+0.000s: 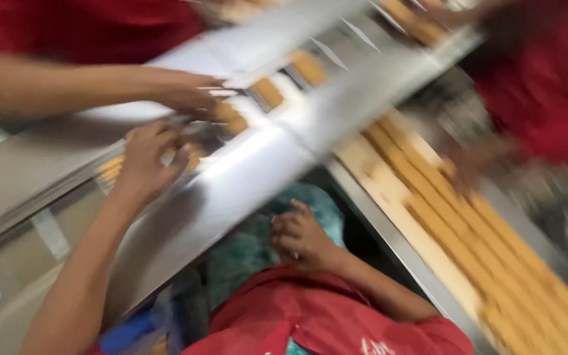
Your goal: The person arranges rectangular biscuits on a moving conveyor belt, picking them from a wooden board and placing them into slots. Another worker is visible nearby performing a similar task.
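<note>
The picture was blurred by motion, so fine detail was hard to read. The left hand [147, 158] reached up over the near edge of a long steel conveyor [244, 177] that ran on a slant from lower left to upper right. Its fingers [177, 152] were curled down onto a small stack of tan biscuits [116, 168] in the channel; whether they actually gripped it I could not tell. The stack's long axis seemed to follow the channel, with the biscuits just under and left of the fingertips. The right hand [299, 235] lay well apart from them, low beneath the conveyor's near edge, loosely curled and holding nothing visible, resting near teal cloth [244, 253]. So the left hand was clearly the nearer one.

Further up the channel, separate pockets each held a biscuit stack [268, 93]. A co-worker's hand [189, 92] reached in from the far side, touching the channel. On the right, a pale tray [389, 190] carried long rows of biscuits [468, 230].
</note>
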